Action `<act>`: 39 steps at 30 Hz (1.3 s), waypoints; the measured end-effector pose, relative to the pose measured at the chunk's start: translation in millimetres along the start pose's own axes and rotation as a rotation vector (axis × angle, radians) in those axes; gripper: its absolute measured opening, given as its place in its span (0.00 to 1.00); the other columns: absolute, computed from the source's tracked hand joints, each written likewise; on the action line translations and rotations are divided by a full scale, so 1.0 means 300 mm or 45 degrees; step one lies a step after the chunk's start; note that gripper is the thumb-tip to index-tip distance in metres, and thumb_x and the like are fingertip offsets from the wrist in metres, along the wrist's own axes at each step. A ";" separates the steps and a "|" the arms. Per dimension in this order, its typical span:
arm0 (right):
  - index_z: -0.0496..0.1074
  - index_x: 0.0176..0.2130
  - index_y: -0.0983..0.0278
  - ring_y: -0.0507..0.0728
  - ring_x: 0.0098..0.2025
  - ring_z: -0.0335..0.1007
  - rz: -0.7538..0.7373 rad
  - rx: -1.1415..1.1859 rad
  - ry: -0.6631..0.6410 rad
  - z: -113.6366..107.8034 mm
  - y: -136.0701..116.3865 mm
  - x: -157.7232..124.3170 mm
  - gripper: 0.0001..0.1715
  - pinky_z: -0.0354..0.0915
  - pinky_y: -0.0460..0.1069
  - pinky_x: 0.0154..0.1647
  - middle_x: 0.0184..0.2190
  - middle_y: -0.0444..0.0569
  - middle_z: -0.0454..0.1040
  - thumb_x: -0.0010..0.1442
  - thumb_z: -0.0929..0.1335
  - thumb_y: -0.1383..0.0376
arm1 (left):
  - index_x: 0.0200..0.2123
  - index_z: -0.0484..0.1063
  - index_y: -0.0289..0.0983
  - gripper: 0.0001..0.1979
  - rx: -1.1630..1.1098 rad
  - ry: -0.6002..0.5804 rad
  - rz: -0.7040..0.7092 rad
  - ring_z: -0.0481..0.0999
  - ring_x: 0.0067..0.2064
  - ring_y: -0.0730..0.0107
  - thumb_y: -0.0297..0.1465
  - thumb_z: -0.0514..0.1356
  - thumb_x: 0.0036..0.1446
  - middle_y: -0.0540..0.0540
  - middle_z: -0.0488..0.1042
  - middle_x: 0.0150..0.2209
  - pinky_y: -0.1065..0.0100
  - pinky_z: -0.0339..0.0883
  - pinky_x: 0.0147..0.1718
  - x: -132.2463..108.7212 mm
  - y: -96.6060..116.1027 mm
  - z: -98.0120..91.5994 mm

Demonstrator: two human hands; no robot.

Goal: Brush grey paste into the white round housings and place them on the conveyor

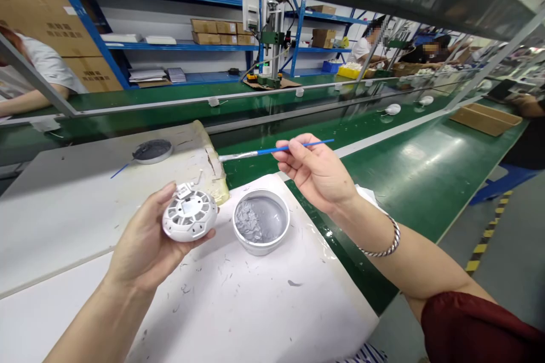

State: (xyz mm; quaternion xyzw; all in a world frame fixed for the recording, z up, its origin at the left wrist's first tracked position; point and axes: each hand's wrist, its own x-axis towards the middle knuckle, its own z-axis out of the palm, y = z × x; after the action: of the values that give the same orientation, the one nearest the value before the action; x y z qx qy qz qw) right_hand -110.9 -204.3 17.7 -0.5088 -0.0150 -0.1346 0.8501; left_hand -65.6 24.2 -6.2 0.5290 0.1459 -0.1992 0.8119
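Observation:
My left hand (151, 232) grips a round white plastic housing (190, 221) by its sides, its slotted, vented face turned up and a small bracket at its far edge. In my right hand (315, 173) a thin paintbrush with a blue handle (268, 151) is pinched between thumb and fingers, its pale tip pointing left, above and apart from the housing. Between and below the two hands stands a white tub (260, 249) of grey paste on a white sheet (221, 306) flecked with grey smears. The paste is lumpy on its left side.
A second dish of dark grey paste (152, 150) sits on the white board at left, a blue stick (120, 170) beside it. White bulb-shaped parts (392, 109) lie along the green line. A cardboard tray (485, 119) is at right. Several people work nearby.

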 end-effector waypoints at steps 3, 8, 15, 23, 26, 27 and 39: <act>0.67 0.31 0.61 0.46 0.35 0.77 -0.023 -0.013 -0.113 0.059 -0.003 0.014 0.12 0.72 0.40 0.37 0.33 0.37 0.79 0.53 0.74 0.62 | 0.43 0.75 0.37 0.13 0.001 -0.057 -0.028 0.77 0.36 0.54 0.35 0.58 0.56 0.37 0.76 0.44 0.50 0.74 0.23 -0.016 -0.007 0.011; 0.66 0.31 0.62 0.47 0.34 0.77 0.027 -0.067 -0.183 0.104 0.028 0.009 0.14 0.73 0.42 0.37 0.33 0.39 0.79 0.52 0.75 0.62 | 0.44 0.74 0.38 0.14 -0.034 -0.096 -0.035 0.77 0.33 0.56 0.35 0.59 0.55 0.39 0.76 0.41 0.51 0.74 0.22 -0.028 -0.010 0.015; 0.67 0.33 0.64 0.48 0.33 0.78 -0.139 -0.243 -0.255 0.092 0.056 -0.021 0.10 0.74 0.41 0.35 0.32 0.42 0.79 0.56 0.72 0.65 | 0.41 0.74 0.34 0.13 -0.067 -0.133 -0.058 0.77 0.32 0.56 0.35 0.57 0.57 0.38 0.76 0.41 0.53 0.74 0.21 -0.038 0.004 0.017; 0.69 0.38 0.65 0.54 0.43 0.77 -0.715 -0.687 -0.589 0.064 0.043 -0.072 0.07 0.75 0.51 0.45 0.38 0.49 0.78 0.58 0.70 0.74 | 0.37 0.73 0.35 0.10 -0.056 -0.151 -0.037 0.76 0.31 0.59 0.35 0.60 0.55 0.42 0.75 0.35 0.54 0.75 0.22 -0.047 -0.006 0.006; 0.70 0.38 0.69 0.57 0.44 0.77 -0.952 -0.890 -0.900 0.055 0.009 -0.069 0.05 0.74 0.52 0.44 0.38 0.55 0.78 0.60 0.66 0.76 | 0.36 0.73 0.35 0.11 -0.058 -0.150 -0.028 0.75 0.31 0.60 0.36 0.61 0.55 0.42 0.75 0.35 0.55 0.75 0.22 -0.041 -0.013 0.003; 0.70 0.38 0.70 0.57 0.45 0.77 -1.000 -0.971 -0.981 0.055 -0.006 -0.068 0.06 0.74 0.52 0.44 0.39 0.56 0.78 0.61 0.65 0.77 | 0.37 0.73 0.34 0.11 -0.054 -0.148 -0.021 0.75 0.31 0.60 0.36 0.61 0.55 0.42 0.75 0.35 0.55 0.75 0.22 -0.039 -0.014 0.003; 0.66 0.35 0.63 0.51 0.31 0.77 -0.994 -0.665 -0.514 0.095 -0.030 -0.049 0.09 0.74 0.45 0.29 0.33 0.45 0.78 0.57 0.71 0.72 | 0.40 0.73 0.35 0.12 -0.046 -0.233 0.034 0.76 0.30 0.56 0.36 0.61 0.54 0.40 0.76 0.36 0.55 0.73 0.19 -0.055 -0.003 0.008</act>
State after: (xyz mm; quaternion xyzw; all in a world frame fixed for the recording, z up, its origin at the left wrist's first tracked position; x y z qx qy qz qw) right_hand -124.1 -180.2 36.8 -0.6767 -0.3337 -0.3405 0.5611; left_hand -80.3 24.6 1.2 0.4956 0.0675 -0.2333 0.8339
